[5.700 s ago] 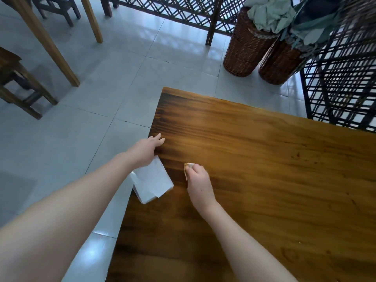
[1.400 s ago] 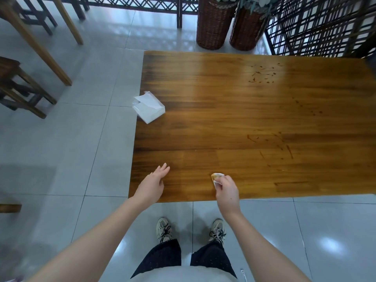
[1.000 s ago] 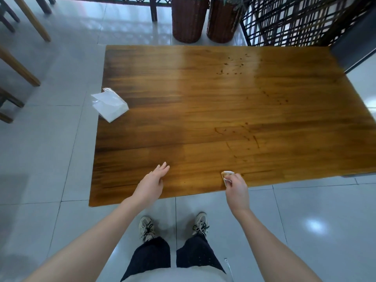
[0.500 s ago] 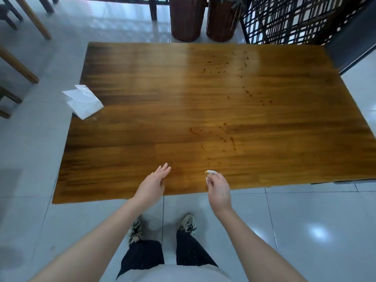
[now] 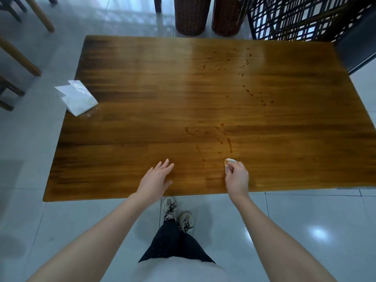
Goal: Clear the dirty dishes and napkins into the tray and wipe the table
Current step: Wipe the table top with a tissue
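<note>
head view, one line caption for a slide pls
Right hand pinches a tissue beside brown smears on the wooden table; left hand open.

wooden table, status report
Left grip open over brown wooden table. Right grip pinches small white crumpled tissue beside dark smears. White plastic napkin pack overhangs left edge.

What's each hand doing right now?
Left hand: open, fingers straight, over the table.
Right hand: pinching a small wad of tissue.

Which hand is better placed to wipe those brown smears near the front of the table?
Probably right. The right hand pinches a small wad right beside the brown smears; the left hand is open, holds nothing and lies farther from them.
</note>
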`<state>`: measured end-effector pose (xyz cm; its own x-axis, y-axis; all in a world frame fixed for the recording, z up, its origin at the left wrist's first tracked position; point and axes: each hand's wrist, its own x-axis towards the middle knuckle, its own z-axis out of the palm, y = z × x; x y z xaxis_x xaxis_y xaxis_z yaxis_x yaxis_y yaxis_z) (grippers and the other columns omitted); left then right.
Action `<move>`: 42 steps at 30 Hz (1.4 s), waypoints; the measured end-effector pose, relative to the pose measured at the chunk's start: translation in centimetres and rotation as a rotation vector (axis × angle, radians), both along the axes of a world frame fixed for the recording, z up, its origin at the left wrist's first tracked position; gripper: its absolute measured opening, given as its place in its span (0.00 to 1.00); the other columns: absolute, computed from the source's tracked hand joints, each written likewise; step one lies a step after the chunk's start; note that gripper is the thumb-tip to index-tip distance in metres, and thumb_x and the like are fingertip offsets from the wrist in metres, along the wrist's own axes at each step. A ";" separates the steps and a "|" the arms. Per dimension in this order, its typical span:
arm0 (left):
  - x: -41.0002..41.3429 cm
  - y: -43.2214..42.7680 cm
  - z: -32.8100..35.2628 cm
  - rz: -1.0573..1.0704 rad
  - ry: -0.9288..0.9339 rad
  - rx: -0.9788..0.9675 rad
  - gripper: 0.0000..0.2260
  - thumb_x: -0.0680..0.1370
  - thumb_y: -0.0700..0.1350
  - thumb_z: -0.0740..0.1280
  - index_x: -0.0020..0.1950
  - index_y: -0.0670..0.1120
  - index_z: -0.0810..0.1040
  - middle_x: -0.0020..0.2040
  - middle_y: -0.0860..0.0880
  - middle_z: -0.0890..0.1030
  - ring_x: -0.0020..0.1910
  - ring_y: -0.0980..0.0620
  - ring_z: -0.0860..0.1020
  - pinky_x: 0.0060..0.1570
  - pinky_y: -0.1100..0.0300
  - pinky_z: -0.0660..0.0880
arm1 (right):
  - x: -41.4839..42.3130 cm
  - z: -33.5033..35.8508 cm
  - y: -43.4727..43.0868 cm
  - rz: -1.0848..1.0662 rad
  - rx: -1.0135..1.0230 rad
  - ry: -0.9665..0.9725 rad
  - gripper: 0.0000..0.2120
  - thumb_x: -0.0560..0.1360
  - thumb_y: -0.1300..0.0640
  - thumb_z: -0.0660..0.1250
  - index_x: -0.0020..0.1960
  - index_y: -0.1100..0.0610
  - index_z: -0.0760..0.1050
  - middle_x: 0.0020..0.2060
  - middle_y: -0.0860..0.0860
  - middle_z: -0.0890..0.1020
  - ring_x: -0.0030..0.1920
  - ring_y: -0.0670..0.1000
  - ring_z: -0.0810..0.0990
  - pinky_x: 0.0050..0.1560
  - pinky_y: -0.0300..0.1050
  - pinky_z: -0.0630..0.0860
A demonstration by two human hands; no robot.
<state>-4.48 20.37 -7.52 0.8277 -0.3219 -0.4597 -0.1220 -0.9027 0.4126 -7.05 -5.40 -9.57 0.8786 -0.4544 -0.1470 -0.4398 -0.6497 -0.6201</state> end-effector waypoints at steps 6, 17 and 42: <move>1.7 -0.7 -0.4 -0.046 0.040 0.052 0.30 0.81 0.49 0.63 0.79 0.52 0.52 0.79 0.52 0.50 0.78 0.51 0.51 0.75 0.51 0.51 | 0.3 -0.3 5.2 0.231 0.033 -0.010 0.11 0.79 0.63 0.61 0.58 0.62 0.79 0.53 0.54 0.80 0.55 0.51 0.77 0.56 0.39 0.73; 4.4 -0.5 -0.5 -0.189 0.042 0.096 0.30 0.82 0.50 0.61 0.80 0.51 0.49 0.80 0.50 0.48 0.78 0.49 0.49 0.75 0.48 0.50 | 1.9 0.2 0.4 0.028 0.029 0.015 0.10 0.78 0.64 0.62 0.56 0.64 0.80 0.51 0.56 0.80 0.54 0.54 0.78 0.56 0.43 0.72; 9.1 0.9 0.2 -0.447 0.146 0.163 0.28 0.83 0.44 0.56 0.80 0.52 0.47 0.80 0.52 0.44 0.78 0.50 0.47 0.75 0.47 0.48 | 5.1 -0.3 1.6 -0.289 -0.004 0.012 0.09 0.79 0.62 0.63 0.55 0.62 0.80 0.48 0.53 0.79 0.45 0.46 0.73 0.41 0.31 0.68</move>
